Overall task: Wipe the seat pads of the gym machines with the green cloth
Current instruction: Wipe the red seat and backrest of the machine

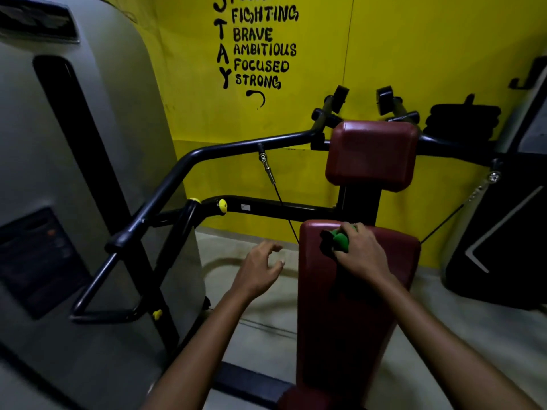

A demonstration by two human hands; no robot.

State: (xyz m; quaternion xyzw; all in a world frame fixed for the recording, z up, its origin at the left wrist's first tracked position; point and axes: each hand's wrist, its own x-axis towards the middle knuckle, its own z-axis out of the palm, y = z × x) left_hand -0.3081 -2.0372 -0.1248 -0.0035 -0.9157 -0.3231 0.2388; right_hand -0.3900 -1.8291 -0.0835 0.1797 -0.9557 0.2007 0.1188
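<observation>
A long dark red seat pad [349, 315] runs away from me in the centre. A smaller red chest pad [371, 155] stands upright behind it. My right hand [362, 253] grips the bunched green cloth [340, 239] and holds it against the far end of the seat pad. My left hand [259, 269] hovers in the air left of the pad, fingers spread and relaxed, holding nothing.
A black curved machine arm [189, 164] with a cable [284, 208] crosses on the left. A grey weight-stack housing [74, 173] fills the left side. A yellow wall [399, 54] with black lettering stands behind. Another dark machine [509, 232] is at the right.
</observation>
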